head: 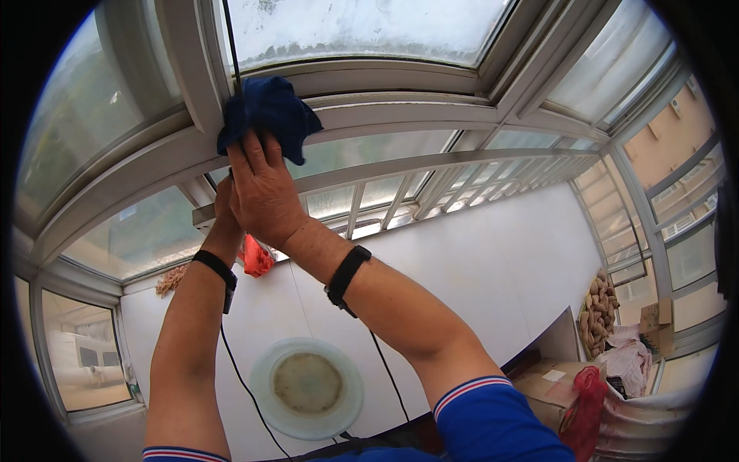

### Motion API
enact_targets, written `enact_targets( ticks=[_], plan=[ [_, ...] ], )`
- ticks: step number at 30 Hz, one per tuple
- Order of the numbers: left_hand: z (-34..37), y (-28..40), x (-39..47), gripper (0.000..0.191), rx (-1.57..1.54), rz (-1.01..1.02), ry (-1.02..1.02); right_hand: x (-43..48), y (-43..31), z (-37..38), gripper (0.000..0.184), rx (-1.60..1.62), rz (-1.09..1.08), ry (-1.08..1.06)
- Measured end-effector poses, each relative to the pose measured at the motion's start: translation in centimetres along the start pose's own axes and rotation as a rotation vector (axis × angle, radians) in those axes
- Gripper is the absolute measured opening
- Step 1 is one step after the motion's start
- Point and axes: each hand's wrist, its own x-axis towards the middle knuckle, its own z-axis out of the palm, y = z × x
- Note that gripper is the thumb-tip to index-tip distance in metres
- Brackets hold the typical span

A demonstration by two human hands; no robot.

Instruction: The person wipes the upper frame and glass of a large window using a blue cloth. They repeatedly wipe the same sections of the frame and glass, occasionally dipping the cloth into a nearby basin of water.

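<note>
A dark blue cloth [271, 112] is bunched against the lower left corner of a window frame [375, 78]. My right hand [262, 193] holds it there, fingertips partly covered by its folds. My left hand [224, 199] is raised just behind and left of the right one, close to the end of a pale metal rail [204, 215]. Most of its fingers are hidden, so what it grips cannot be made out. A thin black cord [231, 40] runs down the frame to the cloth. Above, the window pane [358, 29] looks cloudy, with dark specks along its bottom edge.
Below lies a white surface [462, 260] with a round, pale green glass-like dish [309, 387]. A red plastic bag [257, 257] hangs behind my wrists. Rail bars [358, 202] line the windows. Cardboard boxes [540, 387], a red mesh bag [583, 404] and piled tubers [599, 315] stand right.
</note>
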Motion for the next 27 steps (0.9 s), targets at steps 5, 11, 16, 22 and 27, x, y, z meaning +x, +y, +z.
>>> enact_targets(
  ticks=[5, 11, 16, 22, 27],
  plan=[
    [-0.2, 0.3, -0.7, 0.030, 0.093, -0.215, -0.058, -0.7, 2.9, -1.7, 0.065, -0.061, -0.074, -0.051],
    [-1.5, 4.4, 1.1, 0.030, 0.368, -0.149, -0.121, -1.6, 10.1, -7.0, 0.064, -0.245, -0.039, 0.043],
    [-1.3, 4.3, 0.9, 0.032, 0.365, -0.086, -0.082, -2.5, 16.2, -12.1, 0.063, -0.342, 0.006, 0.081],
    [-1.2, 3.2, 0.7, 0.032, 0.363, -0.033, -0.054, -5.5, 24.0, -19.7, 0.064, -0.526, 0.078, 0.068],
    [-1.2, 3.6, 0.9, 0.033, 0.351, -0.060, -0.068, -6.0, 27.6, -24.7, 0.063, -0.661, 0.155, 0.126]
  ],
)
